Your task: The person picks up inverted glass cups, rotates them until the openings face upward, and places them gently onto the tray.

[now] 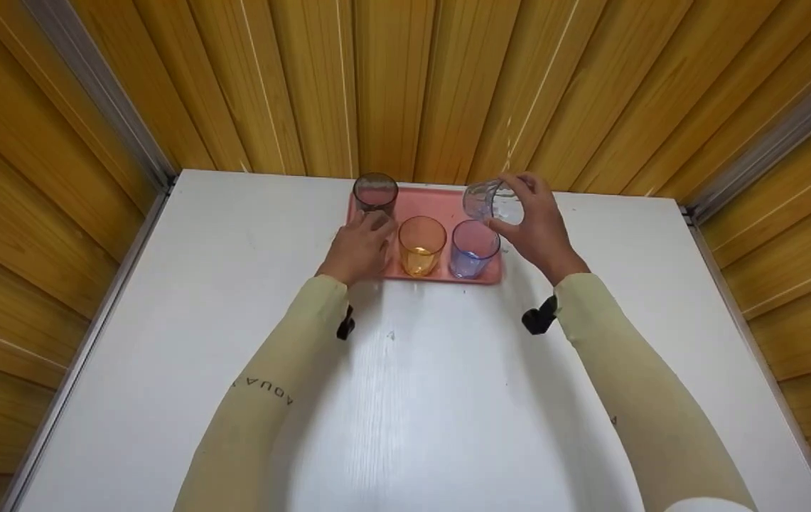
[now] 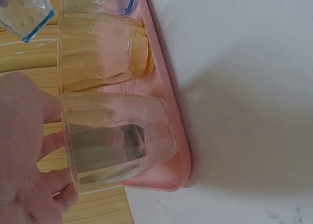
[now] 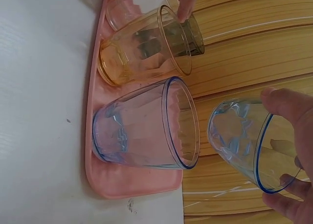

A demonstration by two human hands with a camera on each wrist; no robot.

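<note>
My right hand (image 1: 541, 226) holds a pale blue drinking glass (image 3: 239, 133) by its blue rim, tipped on its side above the right end of a pink tray (image 1: 433, 203). At the tray's front left, my left hand (image 1: 357, 249) grips the rim of a clear glass (image 2: 117, 145) from above; the glass stands upright on the tray. Beside it stand an amber glass (image 1: 422, 245) and a second blue glass (image 1: 475, 250), both upright along the front edge. Behind the left hand is a smoky grey glass (image 1: 375, 190), its lower part hidden by the fingers.
The tray lies at the far edge of a white table (image 1: 405, 398), close to a yellow wood-look panel wall (image 1: 391, 85). Similar panels rise on the left and right. Black wrist mounts (image 1: 539, 317) hang below both sleeves.
</note>
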